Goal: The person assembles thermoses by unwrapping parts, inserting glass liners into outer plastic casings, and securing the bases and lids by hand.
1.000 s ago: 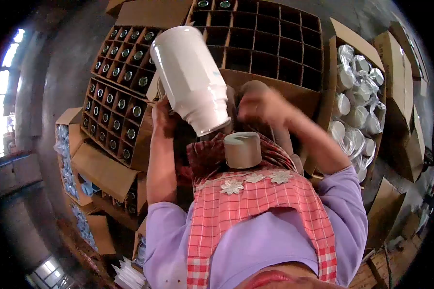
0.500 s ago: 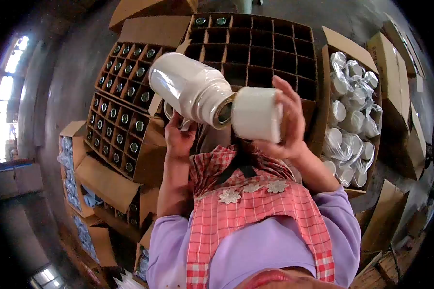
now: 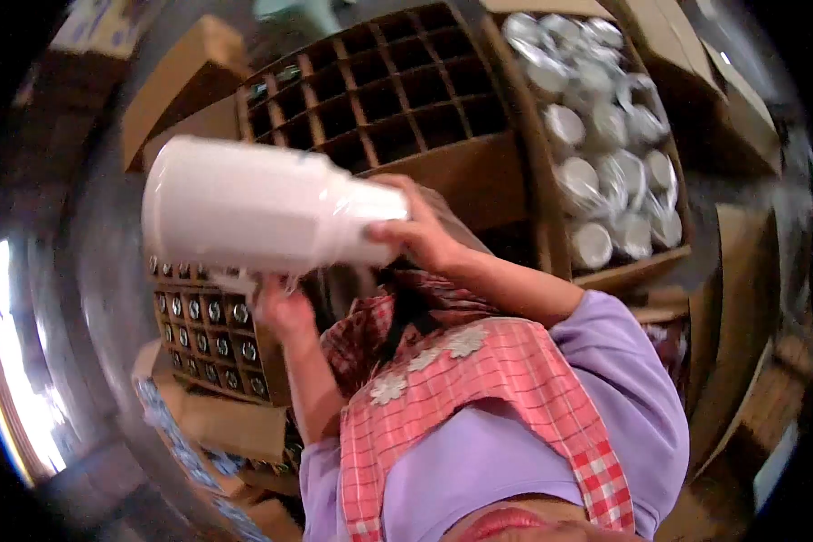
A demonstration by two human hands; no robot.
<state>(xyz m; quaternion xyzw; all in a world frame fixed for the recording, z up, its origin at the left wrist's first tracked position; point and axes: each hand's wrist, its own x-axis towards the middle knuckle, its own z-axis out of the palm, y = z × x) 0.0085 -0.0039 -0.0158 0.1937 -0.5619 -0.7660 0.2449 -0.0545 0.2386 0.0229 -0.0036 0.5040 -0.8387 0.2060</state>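
Note:
A large white vacuum flask [image 3: 235, 203], partly wrapped in clear film, lies on its side in the air before me, its base to the left. My left hand [image 3: 285, 312], blurred, is closed under the body where the handle is. The white cup lid [image 3: 378, 210] sits over the flask's mouth at the right end. Around this lid my right hand [image 3: 420, 230] has its fingers wrapped. Whether the lid is fully seated cannot be made out.
A divided carton [image 3: 375, 81] with two bottle-like items in its far left corner stands ahead. On the right, another carton [image 3: 551, 217] holds several white cups [image 3: 592, 244] in plastic. At left is a carton of flask liners [image 3: 212, 312]. Open flaps stick up around me.
The cup lid has gone from beside the flask's mouth onto it, in my right hand. The flask has turned more level and moved left. My view has swung to the right.

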